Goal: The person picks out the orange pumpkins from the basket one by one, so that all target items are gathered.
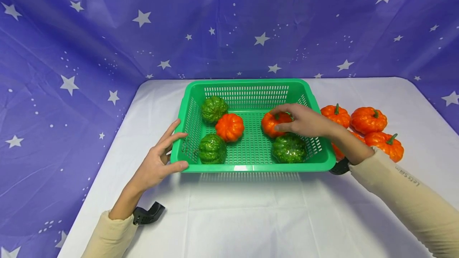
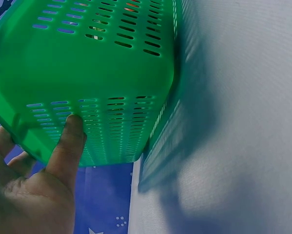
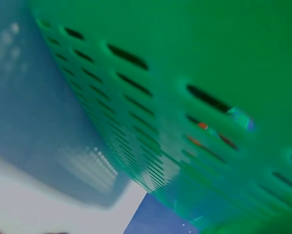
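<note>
A green plastic basket point(image 1: 251, 167) with slotted walls stands on the white table. My left hand point(image 1: 157, 166) grips its near left corner, with fingers over the rim; in the left wrist view one finger point(image 2: 68, 146) touches the outer wall. Inside the basket, my right hand point(image 1: 305, 120) holds an orange pumpkin point(image 1: 268, 124) between thumb and fingers. A dark green pumpkin point(image 1: 289, 149) lies just in front of it. On the left side are another orange pumpkin point(image 1: 230, 128) and two green pumpkins point(image 1: 214, 110). The right wrist view shows mainly the basket's outer wall point(image 3: 136, 112); that hand is hidden there.
Several orange pumpkins point(image 1: 368, 120) with green stems sit on the table right of the basket, partly behind my right forearm. A white cloth point(image 1: 247, 214) covers the table. Behind it hangs a purple curtain point(image 1: 229, 23) with white stars.
</note>
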The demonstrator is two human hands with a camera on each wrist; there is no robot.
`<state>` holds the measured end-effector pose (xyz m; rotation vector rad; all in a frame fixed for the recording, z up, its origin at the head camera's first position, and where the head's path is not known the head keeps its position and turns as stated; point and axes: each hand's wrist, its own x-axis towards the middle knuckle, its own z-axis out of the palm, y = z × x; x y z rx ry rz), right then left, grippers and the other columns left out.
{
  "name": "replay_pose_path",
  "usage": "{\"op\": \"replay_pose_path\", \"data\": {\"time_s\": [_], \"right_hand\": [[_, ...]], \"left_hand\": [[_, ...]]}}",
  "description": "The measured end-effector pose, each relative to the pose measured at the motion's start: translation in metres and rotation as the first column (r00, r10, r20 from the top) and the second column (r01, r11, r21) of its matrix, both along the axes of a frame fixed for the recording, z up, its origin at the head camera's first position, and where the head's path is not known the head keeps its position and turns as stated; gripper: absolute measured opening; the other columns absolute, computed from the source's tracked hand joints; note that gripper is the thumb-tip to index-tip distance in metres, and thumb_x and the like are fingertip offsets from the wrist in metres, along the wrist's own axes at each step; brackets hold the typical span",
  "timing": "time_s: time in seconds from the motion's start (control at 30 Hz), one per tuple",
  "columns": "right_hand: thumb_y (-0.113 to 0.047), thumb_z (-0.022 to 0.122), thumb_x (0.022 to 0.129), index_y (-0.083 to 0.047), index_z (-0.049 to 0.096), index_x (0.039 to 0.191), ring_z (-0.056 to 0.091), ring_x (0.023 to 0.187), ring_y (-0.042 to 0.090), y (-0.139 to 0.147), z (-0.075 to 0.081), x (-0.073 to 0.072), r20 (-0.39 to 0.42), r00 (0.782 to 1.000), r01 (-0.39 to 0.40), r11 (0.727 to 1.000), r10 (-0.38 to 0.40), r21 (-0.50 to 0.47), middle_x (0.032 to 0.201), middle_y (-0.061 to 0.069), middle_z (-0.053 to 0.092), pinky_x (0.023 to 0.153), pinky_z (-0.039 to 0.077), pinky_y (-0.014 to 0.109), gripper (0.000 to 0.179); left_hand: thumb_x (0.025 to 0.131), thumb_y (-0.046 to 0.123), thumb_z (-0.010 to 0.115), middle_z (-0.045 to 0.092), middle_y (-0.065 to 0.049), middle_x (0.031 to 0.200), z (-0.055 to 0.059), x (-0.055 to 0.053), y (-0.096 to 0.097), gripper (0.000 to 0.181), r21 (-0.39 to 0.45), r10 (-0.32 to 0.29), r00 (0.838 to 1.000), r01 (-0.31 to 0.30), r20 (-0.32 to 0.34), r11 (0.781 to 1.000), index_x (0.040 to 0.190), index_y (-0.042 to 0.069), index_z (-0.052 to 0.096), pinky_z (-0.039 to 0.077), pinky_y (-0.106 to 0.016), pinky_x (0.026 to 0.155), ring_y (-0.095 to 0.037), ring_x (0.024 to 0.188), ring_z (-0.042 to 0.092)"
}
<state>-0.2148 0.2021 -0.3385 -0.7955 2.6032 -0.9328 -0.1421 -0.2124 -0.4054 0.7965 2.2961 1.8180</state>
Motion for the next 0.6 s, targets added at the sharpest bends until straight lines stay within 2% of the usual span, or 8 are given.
{"op": "replay_pose_path", "data": {"time_s": [0.23,0.4,0.6], "right_hand": [[-0.011,0.07,0.091,0.003,0.046,0.143,0.04,0.133,0.039,-0.004,-0.001,-0.002,-0.079,0.997,-0.003,0.997,0.01,0.08,0.145,0.021,0.046,0.106,0.032,0.058,0.059],[-0.011,0.071,0.091,0.003,0.042,0.146,0.038,0.135,0.041,-0.007,-0.002,-0.002,-0.062,0.998,-0.006,0.989,0.015,0.145,0.147,0.022,0.044,0.108,0.03,0.059,0.064],[-0.013,0.071,0.091,0.003,0.03,0.151,0.042,0.132,0.044,-0.012,-0.007,-0.001,-0.022,0.999,0.045,0.979,-0.042,0.199,0.147,0.026,0.042,0.105,0.034,0.059,0.074]], "left_hand": [[0.086,-0.003,0.07,0.005,0.002,0.165,0.0,0.0,0.0,0.064,0.003,0.008,1.0,-0.008,0.001,1.0,0.143,-0.007,0.041,0.01,-0.069,0.108,-0.036,0.148,0.01],[0.086,-0.002,0.07,0.006,0.003,0.165,-0.001,0.0,0.0,0.063,0.002,0.012,1.0,-0.012,0.0,1.0,0.143,-0.004,0.043,0.011,-0.068,0.108,-0.036,0.147,0.01],[0.086,-0.002,0.07,0.006,0.003,0.165,-0.002,-0.001,0.0,0.064,0.0,0.01,1.0,-0.01,-0.003,1.0,0.143,-0.003,0.043,0.011,-0.068,0.109,-0.035,0.148,0.01]]}}
